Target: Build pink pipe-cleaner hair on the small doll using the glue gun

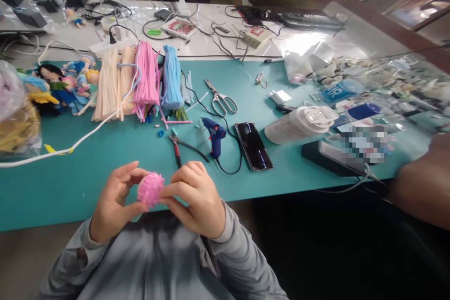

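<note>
A fluffy pink pompom-like ball (pixel 151 189), with a paler patch on its left side, is held above the table's near edge. My left hand (pixel 117 199) curls round its left side, thumb below and fingers above. From the right, my right hand (pixel 197 199) pinches at the ball's edge with thumb and forefinger. A bit of light green shows under my left thumb. Just beyond my hands lie red-handled pliers (pixel 176 151) and a blue glue gun (pixel 216 138) with a black cord.
Bundles of cream (pixel 114 84), pink (pixel 146 75) and blue pipe cleaners (pixel 172 79) lie beyond my hands. Scissors (pixel 221 98), a phone (pixel 253 145) and a white tumbler (pixel 298 124) are to the right. Small dolls (pixel 63 84) lie at left. Another person's blurred arm (pixel 425 185) reaches in at right.
</note>
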`<state>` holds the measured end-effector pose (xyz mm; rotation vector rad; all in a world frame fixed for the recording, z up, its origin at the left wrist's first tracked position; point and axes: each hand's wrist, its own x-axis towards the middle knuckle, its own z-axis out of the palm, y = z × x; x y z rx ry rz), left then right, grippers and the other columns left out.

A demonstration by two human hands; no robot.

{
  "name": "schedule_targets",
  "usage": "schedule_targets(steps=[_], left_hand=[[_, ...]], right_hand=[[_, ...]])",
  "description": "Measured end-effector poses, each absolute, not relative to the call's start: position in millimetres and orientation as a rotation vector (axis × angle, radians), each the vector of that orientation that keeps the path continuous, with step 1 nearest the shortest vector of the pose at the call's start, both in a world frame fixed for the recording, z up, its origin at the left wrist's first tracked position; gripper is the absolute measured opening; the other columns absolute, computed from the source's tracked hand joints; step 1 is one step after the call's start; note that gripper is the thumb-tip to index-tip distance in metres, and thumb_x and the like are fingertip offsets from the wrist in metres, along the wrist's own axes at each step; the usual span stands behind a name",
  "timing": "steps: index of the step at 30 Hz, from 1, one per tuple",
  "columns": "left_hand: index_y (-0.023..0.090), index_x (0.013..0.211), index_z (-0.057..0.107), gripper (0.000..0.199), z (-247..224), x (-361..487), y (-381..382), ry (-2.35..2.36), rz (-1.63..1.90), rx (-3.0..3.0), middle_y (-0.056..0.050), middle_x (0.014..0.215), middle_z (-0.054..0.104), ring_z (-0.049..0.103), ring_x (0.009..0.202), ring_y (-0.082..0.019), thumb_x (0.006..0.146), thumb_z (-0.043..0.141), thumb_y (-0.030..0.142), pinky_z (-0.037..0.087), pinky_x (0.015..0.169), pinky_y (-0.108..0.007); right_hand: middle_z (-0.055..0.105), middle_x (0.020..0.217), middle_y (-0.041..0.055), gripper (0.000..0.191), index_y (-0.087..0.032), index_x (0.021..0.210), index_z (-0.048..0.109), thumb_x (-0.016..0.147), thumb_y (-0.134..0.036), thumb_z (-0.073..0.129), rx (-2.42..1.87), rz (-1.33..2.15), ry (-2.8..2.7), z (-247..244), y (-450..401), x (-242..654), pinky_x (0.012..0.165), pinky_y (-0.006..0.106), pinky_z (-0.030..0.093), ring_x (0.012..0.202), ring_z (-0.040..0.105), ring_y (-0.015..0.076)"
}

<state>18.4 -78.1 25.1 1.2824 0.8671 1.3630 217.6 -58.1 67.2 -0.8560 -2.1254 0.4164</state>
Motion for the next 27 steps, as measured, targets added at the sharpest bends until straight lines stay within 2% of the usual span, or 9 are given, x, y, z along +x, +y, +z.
schedule_targets(steps=[6, 17, 20, 23, 27], left_hand=[[0.027, 0.128, 0.057, 0.065, 25.5, 17.9, -80.5, 0.906, 1.355, 1.309, -0.007, 0.104, 0.074, 0.071, 0.096, -0.022, 0.069, 0.083, 0.019, 0.057, 0.084, -0.034], [0.026, 0.122, 0.06, 0.065, 20.1, 18.7, -84.4, 0.963, 1.464, 1.452, -0.006, 0.104, 0.073, 0.069, 0.097, -0.022, 0.064, 0.085, 0.015, 0.056, 0.089, -0.037], [0.025, 0.119, 0.061, 0.061, 18.7, 16.6, -84.2, 1.004, 1.476, 1.567, -0.007, 0.106, 0.071, 0.067, 0.099, -0.023, 0.064, 0.085, 0.013, 0.055, 0.089, -0.039], [0.029, 0.124, 0.057, 0.068, 16.5, 14.0, -83.6, 0.987, 1.52, 1.689, -0.005, 0.108, 0.07, 0.067, 0.099, -0.023, 0.064, 0.084, 0.008, 0.056, 0.087, -0.042], [0.031, 0.122, 0.056, 0.071, 14.9, 11.8, -82.8, 1.026, 1.553, 1.84, -0.004, 0.107, 0.069, 0.069, 0.096, -0.025, 0.062, 0.084, 0.006, 0.057, 0.085, -0.045]], right_hand=[[0.059, 0.073, 0.0012, 0.019, -0.019, 0.083, 0.062, 0.096, -0.025, 0.049, -0.858, 0.317, -2.167, 66.0, -57.2, 214.4, 0.07, 0.032, 0.037, 0.066, 0.048, 0.0148], [0.059, 0.071, 0.0005, 0.019, -0.02, 0.08, 0.06, 0.094, -0.023, 0.047, -0.909, 0.3, -2.165, 63.7, -61.7, 210.8, 0.073, 0.033, 0.039, 0.066, 0.048, 0.0149], [0.058, 0.072, 0.0001, 0.011, -0.02, 0.083, 0.06, 0.091, -0.02, 0.051, -0.897, 0.389, -2.098, 65.7, -63.4, 210.8, 0.07, 0.033, 0.039, 0.066, 0.05, 0.0144], [0.057, 0.077, 0.0011, 0.004, -0.02, 0.087, 0.058, 0.084, -0.019, 0.056, -0.927, 0.6, -1.919, 67.0, -66.5, 211.6, 0.069, 0.032, 0.043, 0.071, 0.054, 0.0156], [0.058, 0.097, 0.0076, 0.014, -0.021, 0.091, 0.052, 0.081, -0.025, 0.06, -1.005, 0.879, -1.596, 61.9, -70.6, 208.8, 0.081, 0.037, 0.05, 0.092, 0.058, 0.0208]])
